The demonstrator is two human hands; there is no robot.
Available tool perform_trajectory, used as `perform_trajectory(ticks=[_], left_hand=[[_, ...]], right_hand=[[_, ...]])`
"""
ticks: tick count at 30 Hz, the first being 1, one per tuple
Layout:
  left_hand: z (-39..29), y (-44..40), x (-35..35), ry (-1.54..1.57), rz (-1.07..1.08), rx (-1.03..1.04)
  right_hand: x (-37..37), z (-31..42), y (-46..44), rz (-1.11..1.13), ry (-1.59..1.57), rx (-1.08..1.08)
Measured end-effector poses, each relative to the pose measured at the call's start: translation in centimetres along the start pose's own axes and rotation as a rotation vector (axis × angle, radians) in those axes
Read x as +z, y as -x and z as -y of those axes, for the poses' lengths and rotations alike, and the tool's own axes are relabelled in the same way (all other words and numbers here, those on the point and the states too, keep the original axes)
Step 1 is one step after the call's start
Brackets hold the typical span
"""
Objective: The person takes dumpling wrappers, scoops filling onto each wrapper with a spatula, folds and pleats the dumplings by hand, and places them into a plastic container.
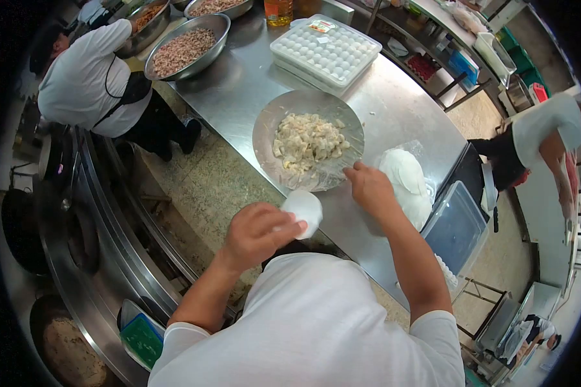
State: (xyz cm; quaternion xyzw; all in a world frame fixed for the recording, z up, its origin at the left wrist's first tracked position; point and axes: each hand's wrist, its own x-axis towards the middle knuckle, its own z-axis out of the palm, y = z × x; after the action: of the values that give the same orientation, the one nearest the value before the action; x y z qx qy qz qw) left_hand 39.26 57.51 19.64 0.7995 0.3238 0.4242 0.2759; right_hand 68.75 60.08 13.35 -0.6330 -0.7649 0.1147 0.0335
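Observation:
A round white dough wrapper (305, 211) is held by its edge in my left hand (258, 233), just off the table's near edge. My right hand (371, 189) is closed at the lower right rim of a wide metal bowl (269, 120); what its fingers grip, if anything, is too small to make out. Chunky pale filling (310, 140) lies in the bowl. To the right of my right hand, a stack of white wrappers (405, 180) rests on clear plastic.
On the steel table (413, 109) stand a lidded tray of white balls (326, 50), a bowl of chopped meat (186, 53) and a clear plastic box (457, 226). One co-worker (87, 80) stands at the left, another (545, 132) at the right. Woks (71, 348) line the lower left.

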Motion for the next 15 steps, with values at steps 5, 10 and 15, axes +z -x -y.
perform_trajectory(ticks=[5,10,15], left_hand=[[3.1,-0.1,-1.1,-0.234,-0.183,0.383],[3.5,0.4,0.7,0.786,-0.477,-0.392],[5.4,3.2,2.1,1.184,-0.482,-0.966]], right_hand=[[-0.9,0.0,1.1,0.018,-0.121,-0.084],[-1.7,-0.5,1.4,-0.017,-0.087,-0.065],[-1.3,0.1,2.0,-0.02,0.0,0.008]])
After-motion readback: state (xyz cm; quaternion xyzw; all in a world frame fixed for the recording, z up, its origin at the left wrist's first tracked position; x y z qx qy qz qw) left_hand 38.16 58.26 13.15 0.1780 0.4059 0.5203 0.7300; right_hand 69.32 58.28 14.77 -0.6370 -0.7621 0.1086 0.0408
